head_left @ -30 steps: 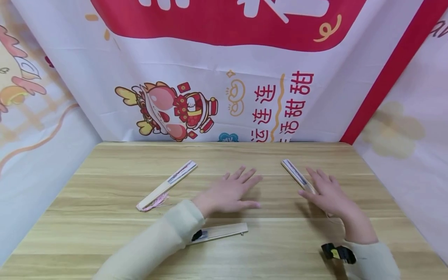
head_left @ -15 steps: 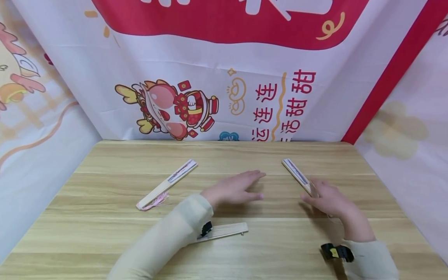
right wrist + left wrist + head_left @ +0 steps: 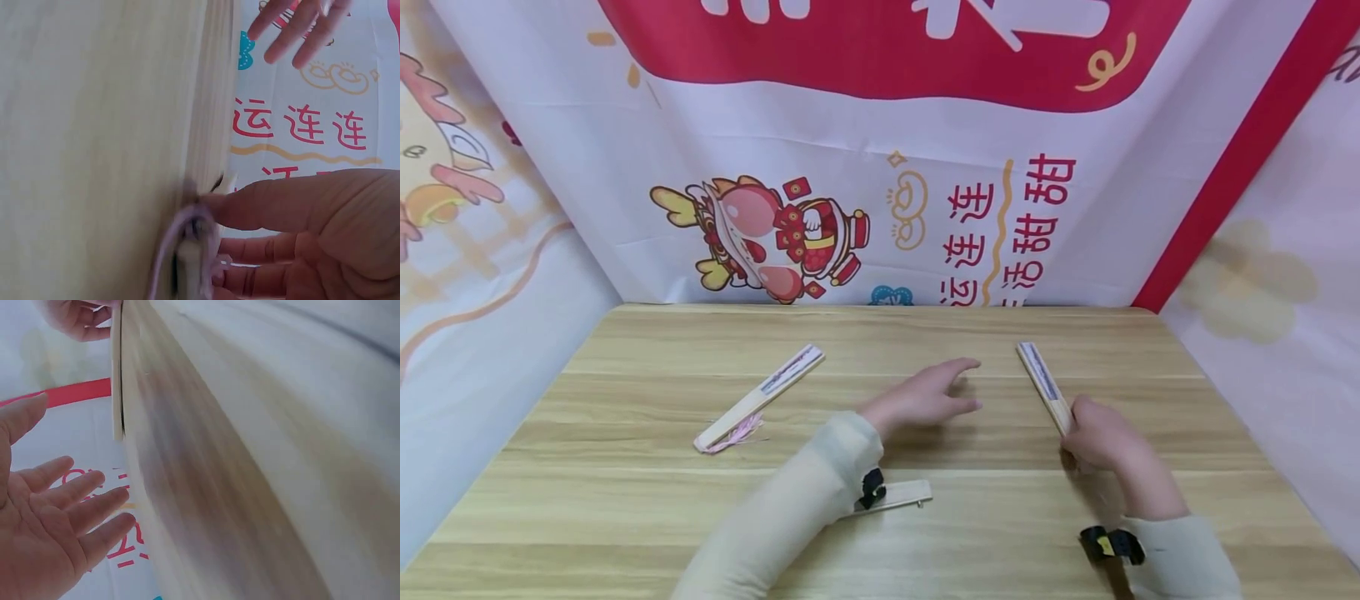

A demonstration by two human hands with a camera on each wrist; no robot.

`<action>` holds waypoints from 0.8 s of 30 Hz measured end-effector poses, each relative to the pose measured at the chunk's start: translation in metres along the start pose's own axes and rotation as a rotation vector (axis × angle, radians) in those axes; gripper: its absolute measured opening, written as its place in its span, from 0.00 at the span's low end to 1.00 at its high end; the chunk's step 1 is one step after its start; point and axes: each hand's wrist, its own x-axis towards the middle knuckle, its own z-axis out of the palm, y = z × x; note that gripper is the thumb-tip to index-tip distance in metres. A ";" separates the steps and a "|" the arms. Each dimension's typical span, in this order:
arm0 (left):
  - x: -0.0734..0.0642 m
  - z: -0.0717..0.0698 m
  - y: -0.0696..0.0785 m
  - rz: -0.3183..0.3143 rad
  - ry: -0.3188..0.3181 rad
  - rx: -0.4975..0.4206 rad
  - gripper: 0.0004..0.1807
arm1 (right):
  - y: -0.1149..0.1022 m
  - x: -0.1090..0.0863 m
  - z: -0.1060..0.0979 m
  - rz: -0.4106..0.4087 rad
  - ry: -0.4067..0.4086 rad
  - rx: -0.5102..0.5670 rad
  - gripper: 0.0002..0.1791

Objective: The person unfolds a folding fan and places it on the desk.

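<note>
My right hand [image 3: 1101, 433] grips the near end of a folded hand fan [image 3: 1043, 383] at the right of the table. The fan is pale wood with a printed strip at its far half, and it points away to the upper left. In the right wrist view, thumb and fingers close on it beside a blurred pinkish cord [image 3: 169, 240]. My left hand [image 3: 925, 396] hovers near the middle of the table, holding nothing. Its fingers are straight and spread in the left wrist view, with the fan's edge [image 3: 117, 394] beyond them.
A second folded fan [image 3: 760, 398] with a pink tassel [image 3: 741, 429] lies at the left. Nearer, a third folded fan [image 3: 908, 494] lies partly hidden under my left forearm. A printed cloth [image 3: 880, 125] hangs behind the wooden table [image 3: 625, 500].
My right fingers have curled from spread to gripping the fan, and its far end has swung slightly right. My left hand has moved a little to the right.
</note>
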 end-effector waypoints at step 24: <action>0.019 0.023 0.006 -0.316 0.261 -0.552 0.30 | -0.012 -0.003 0.007 -0.081 0.013 -0.013 0.19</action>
